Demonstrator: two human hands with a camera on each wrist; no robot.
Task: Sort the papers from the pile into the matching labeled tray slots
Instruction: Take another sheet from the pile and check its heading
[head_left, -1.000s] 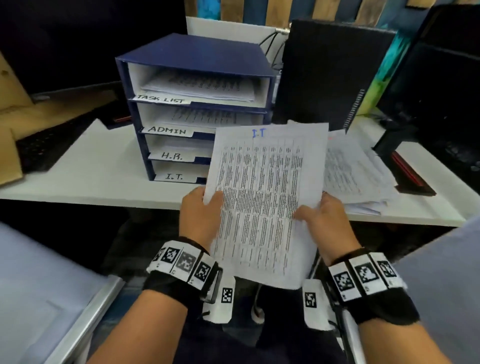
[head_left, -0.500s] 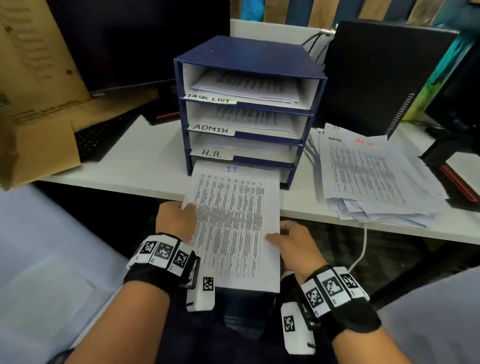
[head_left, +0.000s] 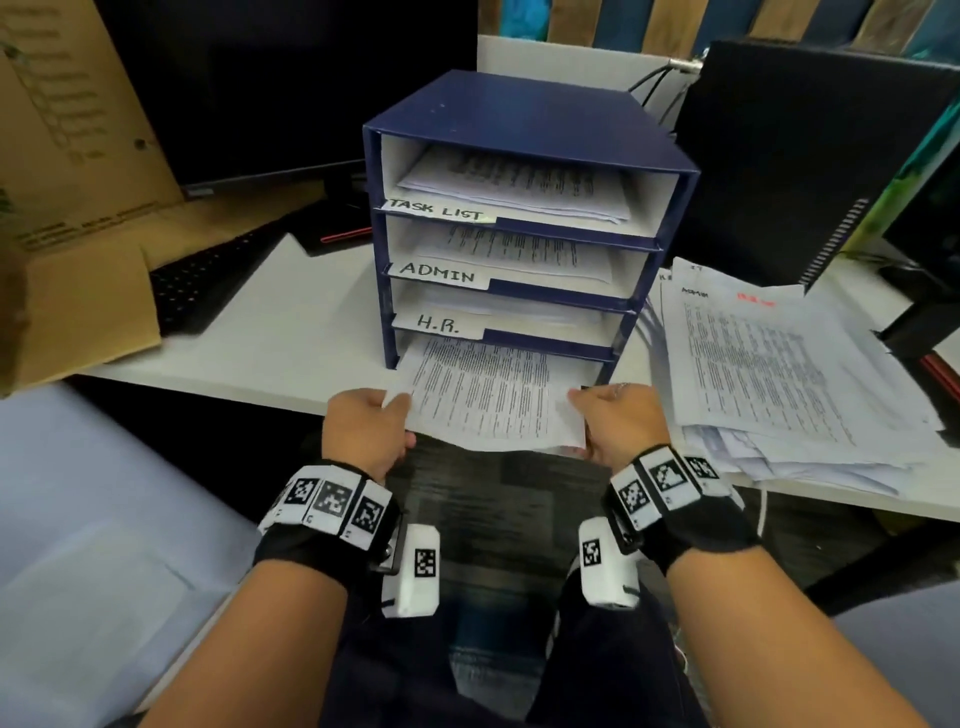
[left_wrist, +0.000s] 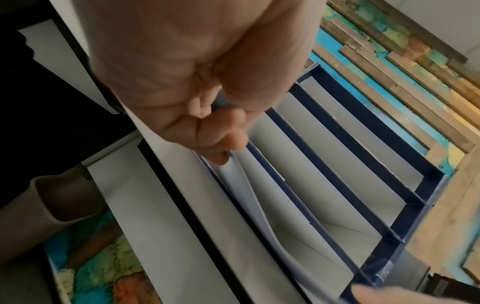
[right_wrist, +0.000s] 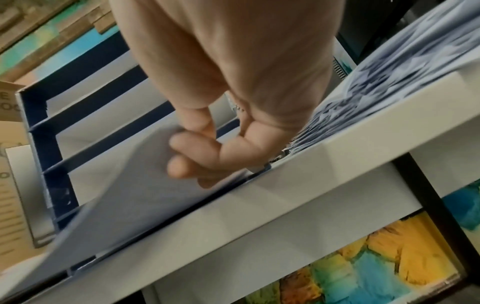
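Both hands hold one printed sheet (head_left: 483, 395) at its near corners. Left hand (head_left: 363, 426) pinches the left corner, thumb on top, fingers (left_wrist: 221, 144) curled beneath the edge. Right hand (head_left: 618, 421) does likewise on the right corner, fingers (right_wrist: 192, 152) clamped against the paper's underside.

The sheet's far end sits inside the lowest slot of the blue tray (head_left: 519, 124); its near end hangs past the edge of the white surface (head_left: 291, 322). Any label on that slot is covered by the sheet. Slots above, bottom to top: H.R. label (head_left: 439, 325), ADMIN label (head_left: 439, 273), TASK LIST label (head_left: 439, 210). The ADMIN and TASK LIST slots hold papers already; the H.R. slot seems to as well, though it is shadowed.

Pile (head_left: 779, 374) lies just to the right of the tray, loosely fanned. Its top sheet carries a small heading that looks like "ADMIN" plus a red mark too blurred to read.

Keyboard (head_left: 208, 280) and cardboard box (head_left: 78, 208) to the left, dark computer case (head_left: 805, 156) behind the pile.
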